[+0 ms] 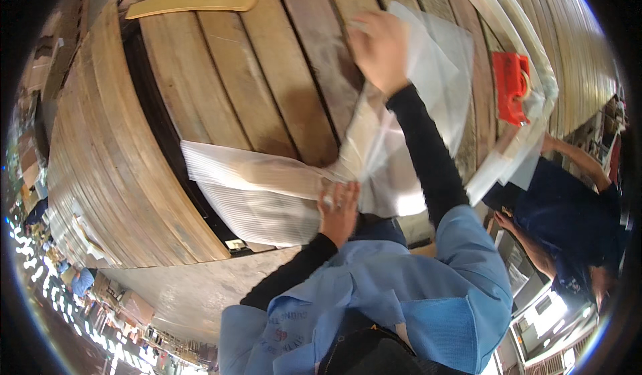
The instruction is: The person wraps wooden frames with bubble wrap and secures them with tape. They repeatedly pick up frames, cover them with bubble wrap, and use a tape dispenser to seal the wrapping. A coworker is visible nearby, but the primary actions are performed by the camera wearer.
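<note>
Evidently pinned at the bend

Left hand [339,213] laid open on translucent wrap [401,154] around an angled piece [281,176] on the tabletop [264,94], apparently against slipping. Right hand [382,48] beyond, blurred, fingers curled; cannot tell whether it grips. Red tape dispenser [506,88] at right, likely kept handy. Bare yellow V-shaped strip [194,2] farthest.

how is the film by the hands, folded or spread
Spread, at least partly: the film fans out beside the right hand; folds elsewhere are unclear.

A workshop is suggested. Beneath the right hand [381,50], a slatted worktop [277,60] is seen; rightward, a tape dispenser [506,87].
</note>
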{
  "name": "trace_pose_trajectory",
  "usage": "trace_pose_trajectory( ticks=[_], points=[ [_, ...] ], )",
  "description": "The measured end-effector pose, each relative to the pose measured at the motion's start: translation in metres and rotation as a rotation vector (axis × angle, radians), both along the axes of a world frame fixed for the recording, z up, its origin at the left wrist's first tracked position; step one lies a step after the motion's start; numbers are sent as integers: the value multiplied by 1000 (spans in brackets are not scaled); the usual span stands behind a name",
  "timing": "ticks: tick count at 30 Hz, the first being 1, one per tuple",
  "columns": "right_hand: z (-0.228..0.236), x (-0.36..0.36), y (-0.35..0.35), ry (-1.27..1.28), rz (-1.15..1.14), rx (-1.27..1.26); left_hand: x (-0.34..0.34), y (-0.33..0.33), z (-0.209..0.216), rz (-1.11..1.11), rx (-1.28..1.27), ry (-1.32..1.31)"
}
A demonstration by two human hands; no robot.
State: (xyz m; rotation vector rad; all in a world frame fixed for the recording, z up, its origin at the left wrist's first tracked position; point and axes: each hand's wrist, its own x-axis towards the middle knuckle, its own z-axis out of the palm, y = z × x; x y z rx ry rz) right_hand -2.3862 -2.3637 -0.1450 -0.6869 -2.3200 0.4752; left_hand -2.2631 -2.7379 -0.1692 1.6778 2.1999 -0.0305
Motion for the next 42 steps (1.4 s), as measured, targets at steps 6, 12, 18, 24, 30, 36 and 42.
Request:
trace_pose_trajectory(
  ticks=[6,12,18,24,30,36,42],
  points=[
    [-79,-271,-6,-71,211,328,-1,-1,3,-15,3,-98],
    [-61,-295,-6,-523,301,234,-4,-4,9,-41,-50,-94],
    [149,-145,-49,-16,210,-183,5,-3,4,-12,-4,22],
    [177,18,-92,173,323,-803,8,3,19,19,-36,63],
    [53,129,-161,176,169,-1467,26,16,35,189,-22,38],
    [16,157,-154,-96,170,-1522,46,11,22,254,-72,-120],
    [2,166,-144,-288,201,-1531,50,0,-2,205,-40,-171]
  ],
)
